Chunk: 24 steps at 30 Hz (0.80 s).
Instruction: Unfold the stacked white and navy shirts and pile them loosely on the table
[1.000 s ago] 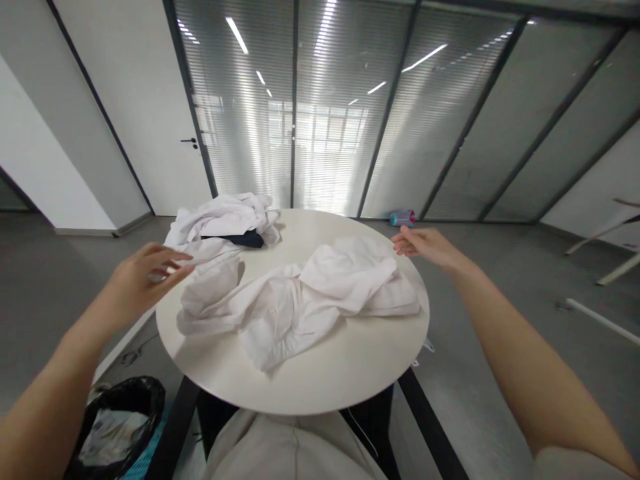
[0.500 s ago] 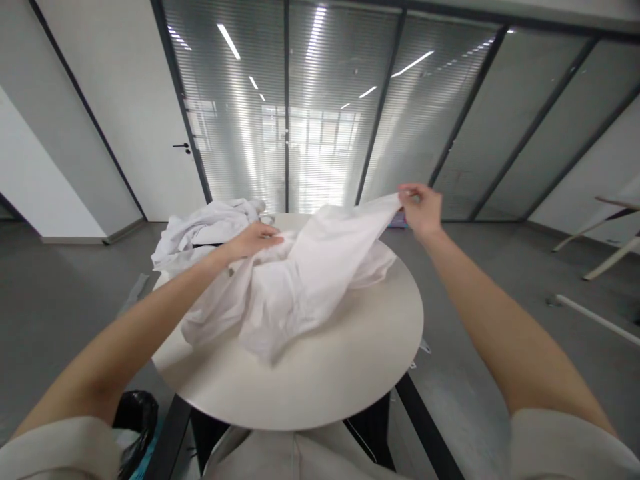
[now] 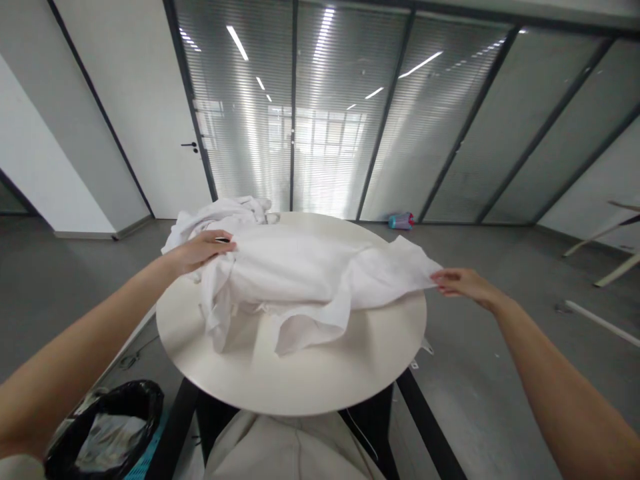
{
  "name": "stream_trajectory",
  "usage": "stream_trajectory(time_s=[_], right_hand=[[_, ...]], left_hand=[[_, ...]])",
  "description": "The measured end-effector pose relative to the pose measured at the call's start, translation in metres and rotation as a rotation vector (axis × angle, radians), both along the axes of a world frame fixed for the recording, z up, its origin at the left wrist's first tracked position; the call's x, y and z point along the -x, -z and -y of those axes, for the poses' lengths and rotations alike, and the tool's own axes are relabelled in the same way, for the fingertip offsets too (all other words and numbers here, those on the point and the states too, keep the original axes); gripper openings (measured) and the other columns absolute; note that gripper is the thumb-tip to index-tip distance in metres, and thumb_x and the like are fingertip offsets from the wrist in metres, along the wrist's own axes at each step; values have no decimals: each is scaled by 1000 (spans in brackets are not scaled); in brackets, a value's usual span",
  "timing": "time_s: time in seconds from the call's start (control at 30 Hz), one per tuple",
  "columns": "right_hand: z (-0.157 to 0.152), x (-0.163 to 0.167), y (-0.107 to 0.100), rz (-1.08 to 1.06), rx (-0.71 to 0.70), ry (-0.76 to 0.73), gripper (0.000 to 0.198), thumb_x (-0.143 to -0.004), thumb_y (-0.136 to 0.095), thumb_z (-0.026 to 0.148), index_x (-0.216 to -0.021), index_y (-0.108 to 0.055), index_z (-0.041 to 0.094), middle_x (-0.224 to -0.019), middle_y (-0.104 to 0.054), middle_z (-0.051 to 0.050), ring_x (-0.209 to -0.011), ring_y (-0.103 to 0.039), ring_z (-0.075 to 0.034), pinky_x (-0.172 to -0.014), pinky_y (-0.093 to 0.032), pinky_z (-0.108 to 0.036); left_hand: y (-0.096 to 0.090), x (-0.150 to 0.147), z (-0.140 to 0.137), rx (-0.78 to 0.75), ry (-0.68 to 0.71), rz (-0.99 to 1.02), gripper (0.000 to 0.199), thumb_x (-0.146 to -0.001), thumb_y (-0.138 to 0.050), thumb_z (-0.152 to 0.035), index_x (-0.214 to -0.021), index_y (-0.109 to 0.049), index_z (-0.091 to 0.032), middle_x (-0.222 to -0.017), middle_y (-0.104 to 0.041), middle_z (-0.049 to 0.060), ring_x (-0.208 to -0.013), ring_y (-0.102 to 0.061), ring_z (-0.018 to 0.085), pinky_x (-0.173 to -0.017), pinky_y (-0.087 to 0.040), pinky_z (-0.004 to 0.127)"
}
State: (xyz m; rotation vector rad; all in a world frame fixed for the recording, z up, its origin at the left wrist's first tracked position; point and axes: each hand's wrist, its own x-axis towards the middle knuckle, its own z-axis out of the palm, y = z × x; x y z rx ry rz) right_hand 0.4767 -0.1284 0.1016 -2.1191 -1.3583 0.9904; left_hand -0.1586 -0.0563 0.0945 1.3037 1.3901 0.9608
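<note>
A white garment (image 3: 295, 267) is stretched sideways over the round table (image 3: 300, 387), its cloth loose and wrinkled. My left hand (image 3: 204, 252) grips its left end, thumb and fingers closed on the fabric. At the far right my right hand (image 3: 465, 285) pinches a pulled-out corner, just past the table's right edge. One wide fold, shaped like a sleeve end, hangs toward me in the middle. Behind my left hand lies a heap of more white cloth (image 3: 220, 212), partly hidden by the hand and the garment.
A bin with a black liner (image 3: 107, 427) stands on the floor at the lower left, with crumpled stuff inside. Beyond the table, a blue and pink basket-like object (image 3: 401, 221) lies by the glass wall (image 3: 325, 120). Furniture legs (image 3: 600, 323) show at the right.
My right hand has moved right and down, drawing the garment's corner outward. My left hand has shifted left. The garment, bunched and lifted before, now lies wider and flatter.
</note>
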Motion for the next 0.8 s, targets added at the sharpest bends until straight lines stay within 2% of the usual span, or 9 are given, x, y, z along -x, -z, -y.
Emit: stream_trajectory(time_s=[0.07, 0.17, 0.23, 0.37, 0.43, 0.5, 0.57, 0.67, 0.8], right_hand=[[10, -1, 2, 296, 18, -127, 8, -66, -69, 30, -60, -66, 26, -68, -67, -12, -66, -64, -31, -63, -51, -46], [12, 27, -14, 526, -214, -268, 13, -73, -63, 35, -73, -72, 26, -75, -68, -12, -70, -64, -30, -68, -51, -45], [14, 64, -29, 408, -258, -491, 24, -81, -60, 39, -92, -75, 25, -89, -69, -12, -75, -66, -27, -72, -54, -42], [29, 148, -45, 219, -273, -993, 45, -88, -62, 45, -131, -63, 33, -134, -61, -8, -123, -57, -28, -103, -47, -47], [38, 178, -43, 245, -313, -1138, 45, -88, -65, 41, -132, -62, 36, -143, -55, -5, -138, -44, -30, -112, -38, -53], [45, 197, -39, 275, -368, -1216, 28, -90, -63, 35, -118, -69, 33, -134, -62, -4, -136, -47, -29, -114, -33, -55], [47, 205, -40, 303, -434, -1209, 17, -95, -56, 29, -102, -71, 30, -111, -72, -3, -117, -62, -25, -114, -34, -55], [41, 204, -49, 362, -564, -1011, 23, -99, -47, 31, -95, -69, 27, -90, -73, -4, -91, -68, -23, -103, -45, -49], [33, 201, -58, 404, -669, -692, 30, -101, -39, 38, -95, -66, 26, -91, -72, -7, -85, -68, -23, -81, -53, -37]], left_hand=[[6, 0, 14, -102, -8, -188, 43, -53, -87, -41, -84, -67, -18, -81, -69, 9, -70, -66, 23, -56, -55, 32], [-13, -12, 52, -553, -106, -412, 26, -69, -78, -37, -89, -67, -24, -98, -67, 8, -93, -65, 25, -78, -57, 38], [-33, -28, 88, -702, 112, -463, 14, -81, -71, -34, -93, -68, -29, -94, -68, 6, -92, -66, 24, -83, -56, 37], [-39, -62, 148, -487, 750, -597, 57, -84, -70, -45, -138, -54, -36, -131, -63, 7, -116, -63, 28, -96, -53, 39], [-20, -71, 157, -367, 887, -670, 81, -81, -71, -51, -152, -36, -34, -150, -48, 9, -133, -51, 32, -106, -46, 43], [5, -73, 151, -289, 953, -725, 93, -80, -71, -55, -157, -27, -29, -158, -38, 12, -143, -39, 34, -113, -38, 46], [25, -68, 138, -237, 992, -767, 101, -78, -71, -61, -159, -23, -24, -163, -26, 16, -150, -23, 37, -118, -26, 51], [41, -59, 119, -224, 999, -771, 111, -76, -69, -69, -161, -15, -22, -166, -12, 17, -152, -6, 40, -121, -14, 56], [53, -64, 109, -283, 813, -733, 81, -94, -52, -57, -159, -17, -23, -159, -34, 16, -147, -31, 34, -118, -24, 52]])
